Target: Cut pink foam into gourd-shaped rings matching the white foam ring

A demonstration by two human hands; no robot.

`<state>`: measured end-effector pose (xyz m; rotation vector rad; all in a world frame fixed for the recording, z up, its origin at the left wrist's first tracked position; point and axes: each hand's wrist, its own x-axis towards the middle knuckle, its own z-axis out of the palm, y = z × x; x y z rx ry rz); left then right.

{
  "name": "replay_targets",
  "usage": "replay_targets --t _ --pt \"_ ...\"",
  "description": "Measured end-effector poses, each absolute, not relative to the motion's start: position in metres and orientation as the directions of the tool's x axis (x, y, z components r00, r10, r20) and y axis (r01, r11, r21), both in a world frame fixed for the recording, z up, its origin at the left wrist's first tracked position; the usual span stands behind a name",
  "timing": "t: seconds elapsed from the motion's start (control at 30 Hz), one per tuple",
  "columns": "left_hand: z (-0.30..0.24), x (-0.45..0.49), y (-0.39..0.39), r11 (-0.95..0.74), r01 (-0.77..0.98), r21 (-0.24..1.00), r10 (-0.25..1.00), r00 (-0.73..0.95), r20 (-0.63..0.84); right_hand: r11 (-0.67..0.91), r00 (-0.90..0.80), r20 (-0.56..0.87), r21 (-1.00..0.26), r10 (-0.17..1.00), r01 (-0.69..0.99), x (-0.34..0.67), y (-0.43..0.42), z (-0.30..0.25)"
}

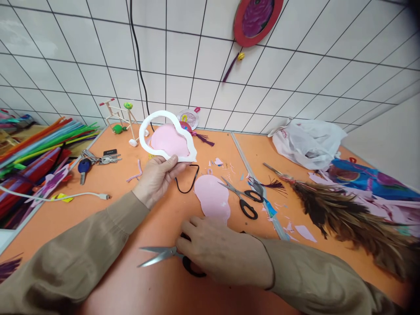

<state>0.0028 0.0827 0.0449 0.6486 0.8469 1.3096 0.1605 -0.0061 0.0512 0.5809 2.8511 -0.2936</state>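
My left hand (159, 178) pinches the lower edge of a white curved frame (154, 117), shaped somewhat like a heart with a point at the lower right. A pink shape (171, 141) shows through its opening; I cannot tell whether it is attached or behind. My right hand (216, 249), low over the table, is closed round the black handles of a pair of scissors (160, 255), blades apart and aimed left. Just beyond that hand lies a pink lobed cutout (212, 194), partly hidden by it. A second pair of scissors (241, 195) touches the cutout's right side.
Pink scraps (305, 233) and brown feathers (348, 218) lie to the right, with a white plastic bag (305, 142) behind. Keys (98, 158), a white cable (78, 195), coloured pipe cleaners (42, 146) and a small stick-built tricycle (120, 116) stand or lie left. A tiled wall (183, 57) rises behind.
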Motion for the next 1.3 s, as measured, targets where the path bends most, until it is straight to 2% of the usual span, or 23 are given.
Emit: replay_targets --t 0.3,0.43,0.57,0.73,0.87,0.97,1.07,1.17,1.3 --pt "0.044 0.002 0.081 0.085 -0.508 0.857 0.996 0.055 -0.066 0.859 -0.889 -0.252 -0.256 0.383 0.442 0.167 0.0 0.06" --pt "0.044 0.002 0.08 0.071 -0.507 0.859 0.997 0.048 -0.054 0.852 -0.894 -0.2 -0.276 0.401 0.444 0.173 0.01 0.068" --pt "0.044 0.003 0.081 0.059 -0.514 0.856 0.998 0.032 -0.049 0.802 -0.859 -0.054 -0.332 0.508 0.496 0.183 0.024 0.08" --pt "0.042 0.001 0.083 0.037 -0.485 0.874 0.999 0.032 -0.024 0.701 -0.686 0.254 -0.494 0.682 0.514 0.195 0.038 0.087" --pt "0.04 0.001 0.081 0.044 -0.44 0.897 0.998 0.061 -0.019 0.575 -0.41 0.407 -0.645 0.816 0.504 0.198 0.05 0.083" --pt "0.039 0.002 0.078 0.051 -0.402 0.914 0.994 0.109 -0.007 0.48 -0.253 0.408 -0.751 0.877 0.453 0.2 0.058 0.077" --pt "0.04 0.003 0.076 0.048 -0.359 0.932 0.991 0.135 0.001 0.418 -0.197 0.37 -0.823 0.908 0.384 0.203 0.063 0.075" --pt "0.039 0.004 0.077 0.035 -0.354 0.934 0.993 0.12 0.008 0.389 -0.191 0.343 -0.856 0.92 0.341 0.204 0.065 0.075" --pt "0.037 0.004 0.077 0.028 -0.343 0.939 0.992 0.123 0.015 0.429 -0.139 0.406 -0.848 0.903 0.31 0.202 0.067 0.073"
